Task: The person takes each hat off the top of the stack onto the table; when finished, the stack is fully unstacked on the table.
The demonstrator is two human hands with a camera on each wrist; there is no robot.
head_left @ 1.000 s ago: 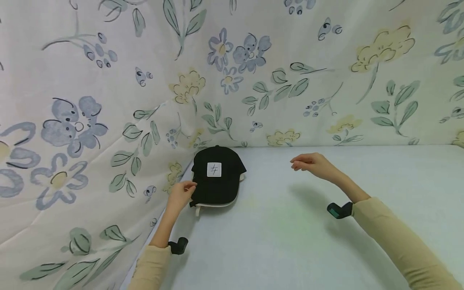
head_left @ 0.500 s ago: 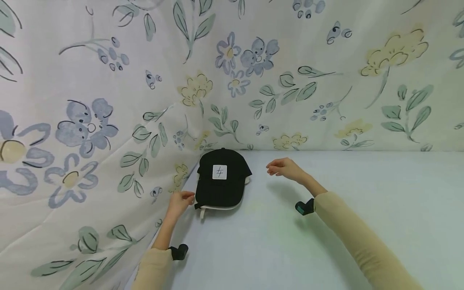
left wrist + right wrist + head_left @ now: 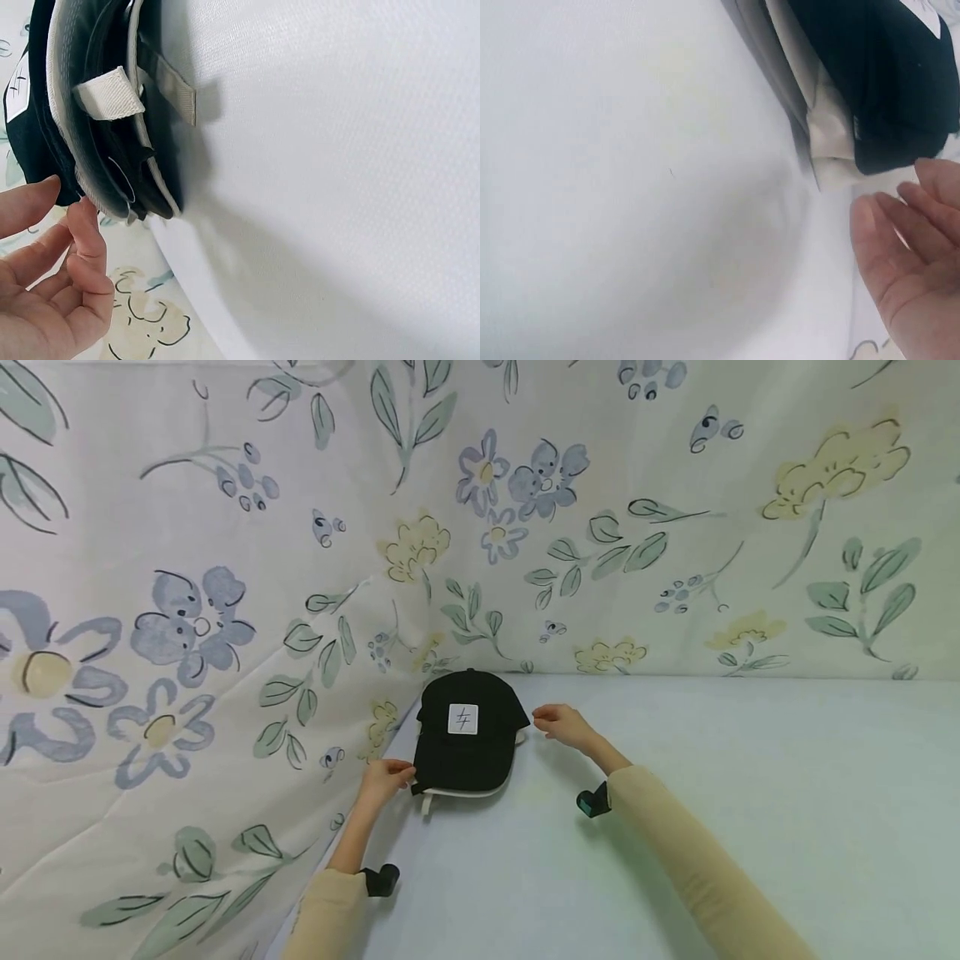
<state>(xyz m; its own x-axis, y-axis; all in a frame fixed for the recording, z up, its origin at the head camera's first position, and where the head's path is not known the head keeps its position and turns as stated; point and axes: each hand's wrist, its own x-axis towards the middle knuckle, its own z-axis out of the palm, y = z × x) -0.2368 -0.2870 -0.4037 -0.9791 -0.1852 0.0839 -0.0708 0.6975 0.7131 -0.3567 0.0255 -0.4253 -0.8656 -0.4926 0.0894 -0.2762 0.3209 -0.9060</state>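
Note:
A black cap (image 3: 468, 752) with a white square patch (image 3: 462, 719) lies on top of a stack of flat pieces near the table's left edge. My left hand (image 3: 383, 779) pinches the near left corner of the cap between thumb and forefinger. The left wrist view shows several dark layers with pale edging (image 3: 135, 67) under it, and a cream strap (image 3: 111, 94) sticking out. My right hand (image 3: 564, 725) is at the cap's right corner, its fingers slightly bent and spread apart from the thumb. A beige layer (image 3: 832, 142) shows below that corner in the right wrist view.
The stack sits on a white table (image 3: 675, 827). A floral cloth (image 3: 262, 527) hangs along the back and left sides, close to the stack and the left forearm. Small black cameras (image 3: 594, 800) are worn at both wrists.
My right hand has come in leftward from over the table to the cap's right corner. My left hand has stayed by the left corner and now pinches it. The head view has shifted slightly.

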